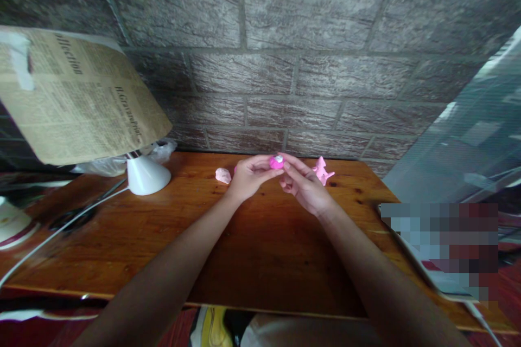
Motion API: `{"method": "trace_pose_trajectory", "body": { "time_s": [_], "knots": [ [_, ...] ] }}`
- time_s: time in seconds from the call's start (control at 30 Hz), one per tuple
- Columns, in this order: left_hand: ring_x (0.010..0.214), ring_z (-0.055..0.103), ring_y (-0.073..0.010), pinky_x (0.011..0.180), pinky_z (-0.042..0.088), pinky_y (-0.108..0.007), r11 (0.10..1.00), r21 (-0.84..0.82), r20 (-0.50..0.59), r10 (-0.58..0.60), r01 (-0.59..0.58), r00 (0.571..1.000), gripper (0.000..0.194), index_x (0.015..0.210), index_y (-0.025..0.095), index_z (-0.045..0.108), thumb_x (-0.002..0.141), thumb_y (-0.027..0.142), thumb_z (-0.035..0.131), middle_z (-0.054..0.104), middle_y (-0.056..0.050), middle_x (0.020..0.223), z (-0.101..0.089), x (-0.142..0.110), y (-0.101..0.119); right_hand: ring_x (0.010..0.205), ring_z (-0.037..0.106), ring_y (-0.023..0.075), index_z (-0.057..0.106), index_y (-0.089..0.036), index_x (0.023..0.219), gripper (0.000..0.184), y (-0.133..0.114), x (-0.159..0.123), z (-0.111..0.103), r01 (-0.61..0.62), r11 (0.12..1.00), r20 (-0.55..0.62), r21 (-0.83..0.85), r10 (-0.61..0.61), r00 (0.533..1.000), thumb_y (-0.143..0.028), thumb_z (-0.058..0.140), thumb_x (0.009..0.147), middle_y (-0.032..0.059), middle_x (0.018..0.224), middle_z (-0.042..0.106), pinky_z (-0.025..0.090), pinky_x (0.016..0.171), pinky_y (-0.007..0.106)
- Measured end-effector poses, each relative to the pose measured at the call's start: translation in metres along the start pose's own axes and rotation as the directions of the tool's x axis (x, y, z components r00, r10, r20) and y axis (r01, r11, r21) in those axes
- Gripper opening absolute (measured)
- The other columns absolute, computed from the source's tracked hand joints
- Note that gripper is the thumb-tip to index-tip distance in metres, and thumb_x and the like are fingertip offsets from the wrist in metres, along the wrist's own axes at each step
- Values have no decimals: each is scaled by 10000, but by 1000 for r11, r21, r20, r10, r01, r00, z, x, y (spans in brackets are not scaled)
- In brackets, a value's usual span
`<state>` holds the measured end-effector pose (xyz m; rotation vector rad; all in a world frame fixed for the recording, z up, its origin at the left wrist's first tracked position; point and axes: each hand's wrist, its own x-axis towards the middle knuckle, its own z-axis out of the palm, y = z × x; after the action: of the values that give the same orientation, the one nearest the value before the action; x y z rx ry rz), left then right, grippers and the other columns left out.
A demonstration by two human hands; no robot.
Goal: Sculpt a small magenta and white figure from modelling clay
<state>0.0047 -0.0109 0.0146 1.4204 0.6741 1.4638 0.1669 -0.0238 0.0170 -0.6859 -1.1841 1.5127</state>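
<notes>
My left hand (249, 175) and my right hand (302, 182) meet above the far middle of a wooden table (171, 244). Between their fingertips sits a small bright pink lump (277, 161) with a white patch on top. The left hand's fingers are curled round it, pinching it. My right hand's fingers touch it from the right, held close together. A pale pink lump (223, 175) lies on the table just left of my left hand. A pink modelled shape (323, 170) stands just behind my right hand.
A white lamp base (145, 174) with a newspaper-print shade (77, 97) stands at the back left, its cable (61, 230) trailing toward the front left. A brick wall (285, 65) backs the table. A glass panel (468, 135) leans at right.
</notes>
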Motion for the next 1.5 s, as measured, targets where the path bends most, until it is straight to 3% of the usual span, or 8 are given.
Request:
{"method": "trace_pose_trajectory", "body": {
  "time_s": [0.13, 0.23, 0.37, 0.53, 0.83, 1.07, 1.27, 1.5],
  "knots": [
    [778, 732, -200, 716, 556, -307, 999, 30, -39, -35, 36, 999, 352, 927, 177, 780, 639, 335, 907, 803, -63, 885, 0, -1, -3, 599, 590, 97, 727, -293, 1081, 471, 4, 3, -3, -26, 1000, -24, -14, 26, 999, -543, 841, 698, -23, 783, 708, 369, 528, 217],
    [813, 737, -214, 665, 540, -283, 996, 0, -10, -91, 91, 996, 414, 990, 182, 780, 642, 366, 908, 801, -76, 929, 0, -1, -4, 604, 587, 98, 727, -290, 1082, 456, 5, 4, -5, -7, 1000, -46, -27, 6, 999, -521, 841, 705, -26, 770, 706, 375, 537, 219],
    [762, 732, -185, 650, 546, -263, 972, -156, 45, -169, 174, 985, 437, 1044, 187, 783, 732, 489, 834, 784, -70, 849, 0, 1, -4, 610, 570, 102, 726, -314, 1133, 441, 3, 2, -5, 18, 999, -54, -31, -20, 998, -484, 826, 738, -32, 753, 694, 393, 554, 230],
    [717, 713, -138, 665, 549, -238, 920, -309, 91, -226, 243, 970, 410, 1032, 190, 777, 712, 428, 872, 770, -39, 821, 0, 1, -7, 613, 554, 105, 716, -328, 1173, 462, 2, 1, -2, 27, 999, -42, -28, -28, 999, -472, 824, 748, -40, 727, 669, 381, 546, 231],
    [729, 717, -157, 684, 571, -274, 879, -399, 126, -230, 262, 965, 399, 1027, 170, 756, 739, 429, 855, 769, -48, 836, 3, 0, -6, 612, 532, 107, 730, -321, 1134, 425, 3, 0, 0, 49, 998, -5, -24, -49, 999, -480, 821, 750, -42, 699, 626, 367, 538, 231],
    [648, 648, -86, 673, 542, -230, 847, -465, 87, -245, 256, 966, 337, 1011, 189, 759, 745, 370, 860, 747, -2, 801, 7, -2, -7, 606, 520, 103, 742, -337, 1113, 446, 0, -3, 6, -3, 999, 3, 39, 3, 1000, -482, 851, 705, -34, 730, 640, 373, 538, 230],
    [684, 668, -110, 707, 540, -257, 861, -430, 108, -249, 271, 962, 425, 1093, 197, 754, 712, 332, 885, 762, -16, 835, 9, -4, -2, 595, 514, 102, 742, -348, 1098, 458, 1, -2, 6, 2, 999, -23, 35, -1, 1000, -506, 859, 684, -38, 723, 634, 388, 534, 227],
    [660, 659, -112, 674, 553, -257, 846, -466, 123, -229, 259, 966, 330, 980, 178, 761, 758, 407, 847, 725, -8, 751, 10, -5, -3, 613, 529, 100, 723, -334, 1130, 433, 3, -3, 5, 48, 999, -17, 11, -48, 999, -474, 835, 737, -22, 808, 696, 384, 530, 224]
  ]
}}
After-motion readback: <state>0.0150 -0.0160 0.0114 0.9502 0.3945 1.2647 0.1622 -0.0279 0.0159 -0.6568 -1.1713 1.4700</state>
